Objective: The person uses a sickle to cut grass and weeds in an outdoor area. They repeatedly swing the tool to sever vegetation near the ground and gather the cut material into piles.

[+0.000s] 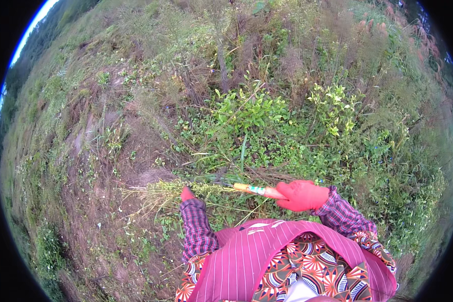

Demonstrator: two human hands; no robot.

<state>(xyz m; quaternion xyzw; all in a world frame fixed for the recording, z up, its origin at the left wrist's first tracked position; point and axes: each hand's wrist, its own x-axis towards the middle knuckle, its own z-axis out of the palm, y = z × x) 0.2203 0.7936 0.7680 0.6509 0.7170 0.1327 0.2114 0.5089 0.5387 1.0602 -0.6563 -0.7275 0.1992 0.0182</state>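
My right hand (302,195), in a red glove, is closed around the wooden handle (255,189) of a hand tool, which has a green and white marking. The handle points left, and its thin dark metal end (222,184) runs into the plants, so its shape cannot be told. My left hand (187,194), also in a red glove, is closed on a bundle of cut or bent weed stems (162,190) lying sideways left of the tool. Its fingers are partly hidden by the stems and the plaid sleeve.
Beyond my hands stand a leafy green shrub (249,109) and a paler one (334,109). Tall dry grass (294,64) rises behind them. Brown ground with dry litter (94,211) slopes on the left. Dense weeds (396,181) grow on the right.
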